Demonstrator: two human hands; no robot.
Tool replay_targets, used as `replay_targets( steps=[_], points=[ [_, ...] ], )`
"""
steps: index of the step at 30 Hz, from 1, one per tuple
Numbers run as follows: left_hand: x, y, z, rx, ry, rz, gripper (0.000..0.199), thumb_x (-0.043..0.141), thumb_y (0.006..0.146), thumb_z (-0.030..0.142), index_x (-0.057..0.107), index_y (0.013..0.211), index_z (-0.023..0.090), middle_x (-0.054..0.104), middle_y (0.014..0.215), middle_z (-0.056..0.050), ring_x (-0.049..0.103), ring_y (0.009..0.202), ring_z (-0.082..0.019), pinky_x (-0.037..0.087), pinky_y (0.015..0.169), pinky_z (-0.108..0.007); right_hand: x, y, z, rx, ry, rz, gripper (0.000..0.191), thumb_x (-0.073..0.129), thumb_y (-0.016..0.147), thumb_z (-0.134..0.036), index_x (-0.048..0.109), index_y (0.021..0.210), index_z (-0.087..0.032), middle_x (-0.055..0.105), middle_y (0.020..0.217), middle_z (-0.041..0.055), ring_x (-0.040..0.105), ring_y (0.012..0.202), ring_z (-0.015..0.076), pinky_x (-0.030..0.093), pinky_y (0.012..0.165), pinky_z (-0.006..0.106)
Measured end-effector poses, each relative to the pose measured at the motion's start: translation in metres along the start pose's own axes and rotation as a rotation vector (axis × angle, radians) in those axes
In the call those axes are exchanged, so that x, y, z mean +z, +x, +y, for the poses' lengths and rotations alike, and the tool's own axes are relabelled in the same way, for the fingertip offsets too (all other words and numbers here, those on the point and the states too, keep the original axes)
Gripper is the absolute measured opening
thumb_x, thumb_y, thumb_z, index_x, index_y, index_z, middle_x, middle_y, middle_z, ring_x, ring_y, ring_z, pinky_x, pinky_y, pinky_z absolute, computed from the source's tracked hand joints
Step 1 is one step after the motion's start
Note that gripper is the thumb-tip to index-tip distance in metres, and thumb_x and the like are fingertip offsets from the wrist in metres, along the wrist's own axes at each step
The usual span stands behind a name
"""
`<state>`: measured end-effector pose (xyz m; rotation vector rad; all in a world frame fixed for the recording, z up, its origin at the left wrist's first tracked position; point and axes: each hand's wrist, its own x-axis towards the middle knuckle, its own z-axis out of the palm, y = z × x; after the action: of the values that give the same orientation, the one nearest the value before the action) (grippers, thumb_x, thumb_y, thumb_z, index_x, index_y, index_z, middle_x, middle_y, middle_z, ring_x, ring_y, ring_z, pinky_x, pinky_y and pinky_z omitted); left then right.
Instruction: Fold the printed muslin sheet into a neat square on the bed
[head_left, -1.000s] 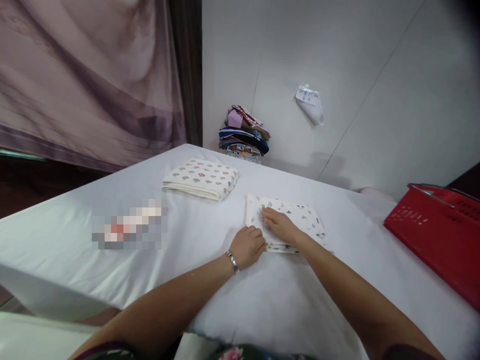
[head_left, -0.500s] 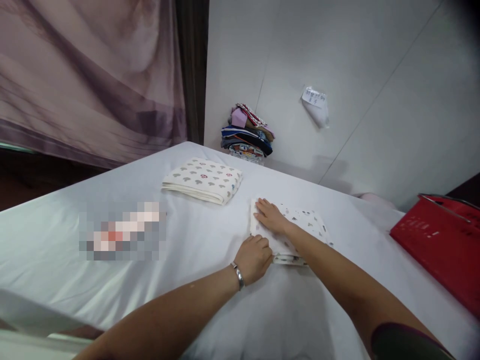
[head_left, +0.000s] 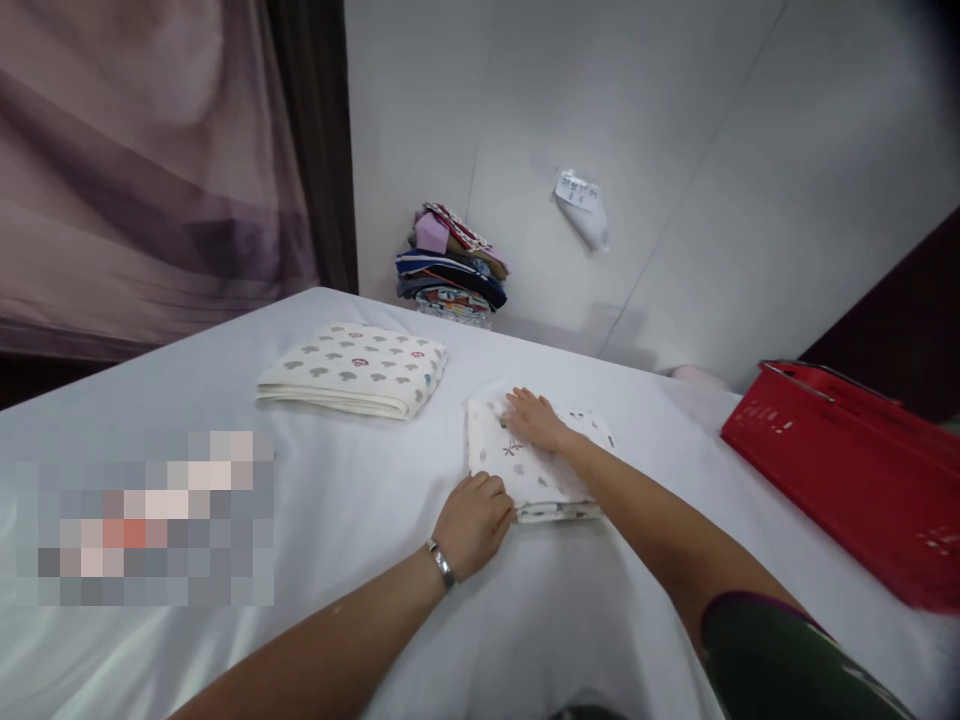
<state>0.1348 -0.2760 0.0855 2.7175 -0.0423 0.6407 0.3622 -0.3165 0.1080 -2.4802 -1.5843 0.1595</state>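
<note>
A folded white cloth with small prints lies on the white-covered surface in front of me. My left hand, with a silver bracelet at the wrist, has its fingers curled round the cloth's near left corner. Flat on the cloth's upper side rests my right hand, fingers stretched out. To the left, apart from both hands, sits a second folded cloth, cream with grey mushroom-like prints and a few red ones.
A red basket with a metal handle stands at the right. Beyond the white sheet, a stack of folded clothes is by the wall. A pixelated patch hides something at the left. A curtain hangs behind.
The view has shifted to the right, so things sit further left. My right hand has slid away from the cloth's left edge toward its middle. My left hand keeps its corner.
</note>
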Motion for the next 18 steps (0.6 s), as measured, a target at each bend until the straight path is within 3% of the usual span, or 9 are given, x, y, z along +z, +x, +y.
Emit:
replay_targets(
  steps=[4, 7, 14, 18],
  points=[
    [0.0, 0.001, 0.001, -0.016, -0.025, 0.004, 0.023, 0.042, 0.087, 0.023, 0.059, 0.072, 0.019, 0.055, 0.077, -0.004, 0.046, 0.075, -0.016, 0.037, 0.068, -0.032, -0.009, -0.028, 0.065, 0.225, -0.028, 0.073, 0.057, 0.032, 0.088, -0.054, 0.04, 0.133, -0.019, 0.03, 0.143, 0.0119, 0.017, 0.134, 0.0273, 0.01, 0.106, 0.053],
    [0.0, 0.001, 0.002, -0.035, -0.037, -0.005, 0.022, 0.042, 0.087, 0.023, 0.06, 0.073, 0.019, 0.055, 0.077, -0.004, 0.046, 0.075, -0.016, 0.037, 0.068, -0.032, -0.005, -0.043, 0.096, 0.323, 0.043, 0.093, 0.059, 0.035, 0.086, -0.057, 0.045, 0.129, -0.019, 0.035, 0.14, 0.0118, 0.022, 0.133, 0.029, 0.018, 0.104, 0.054],
    [0.0, 0.0, -0.001, -0.027, -0.076, 0.002, 0.022, 0.042, 0.087, 0.024, 0.061, 0.077, 0.02, 0.056, 0.078, -0.003, 0.048, 0.077, -0.016, 0.039, 0.07, -0.032, -0.007, -0.048, 0.11, 0.407, 0.265, 0.176, 0.063, 0.04, 0.083, -0.058, 0.046, 0.129, -0.017, 0.036, 0.14, 0.0112, 0.03, 0.13, 0.0257, 0.025, 0.105, 0.043],
    [-0.003, 0.001, -0.003, -0.046, -0.131, 0.018, 0.022, 0.042, 0.087, 0.023, 0.061, 0.075, 0.02, 0.058, 0.076, -0.002, 0.049, 0.075, -0.015, 0.04, 0.069, -0.031, -0.013, -0.074, 0.115, 0.562, 0.414, 0.255, 0.062, 0.046, 0.082, -0.051, 0.043, 0.131, -0.014, 0.043, 0.135, 0.0155, 0.043, 0.121, 0.0269, 0.034, 0.1, 0.043]
  ],
)
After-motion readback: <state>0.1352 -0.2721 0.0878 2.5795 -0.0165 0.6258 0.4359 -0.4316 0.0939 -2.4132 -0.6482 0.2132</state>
